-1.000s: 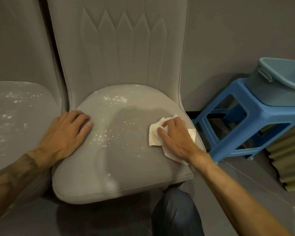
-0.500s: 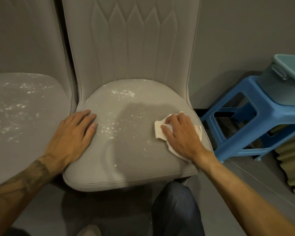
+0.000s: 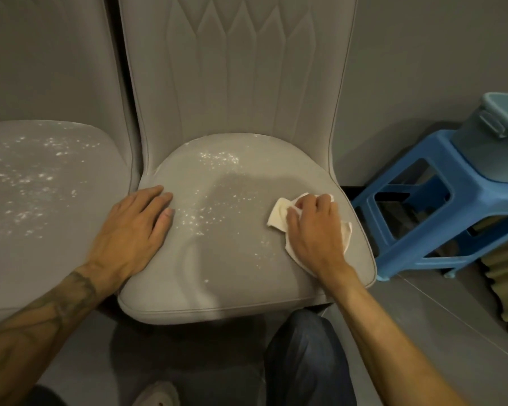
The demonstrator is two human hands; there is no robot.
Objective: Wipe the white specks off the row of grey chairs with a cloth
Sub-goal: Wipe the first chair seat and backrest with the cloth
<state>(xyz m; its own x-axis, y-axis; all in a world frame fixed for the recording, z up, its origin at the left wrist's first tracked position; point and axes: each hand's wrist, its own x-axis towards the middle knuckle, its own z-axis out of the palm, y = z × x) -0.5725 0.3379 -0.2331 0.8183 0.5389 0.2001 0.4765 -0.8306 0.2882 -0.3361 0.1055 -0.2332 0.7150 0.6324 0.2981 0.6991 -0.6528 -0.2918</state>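
At the very bottom, closest to the person, a bent knee in dark blue jeans (image 3: 302,356) and the tip of a pale shoe (image 3: 156,394) sit on the grey floor, right in front of the padded grey chair with a round seat (image 3: 217,288).

A little further in, the left hand (image 3: 132,230) lies flat near the left edge of the seat. Its fingers are straight and close together and hold nothing. It looks like it is there to keep the chair from moving.

Near the right edge of the seat, the right hand (image 3: 314,230) presses down on a small, crumpled cream-white cloth (image 3: 279,218). Its fingers curl down into the folds and hold the cloth tight.

The cloth looks soft, light and floppy, so it should bunch up or slip out if held by one corner. It is best kept under the palm with the fingers hooked in the middle. The seat looks squashy too, so a firm push should sink in a bit.

Between the two hands lie lots of little white specks (image 3: 200,218), and more sit by the back edge of the seat. They look dry and loose, so slow strokes may work better than quick flicks.

To the left is a second grey chair (image 3: 41,244), also speckled. Far right, by the wall, a blue plastic stool (image 3: 452,200) carries a pale blue-green plastic tub (image 3: 496,148).
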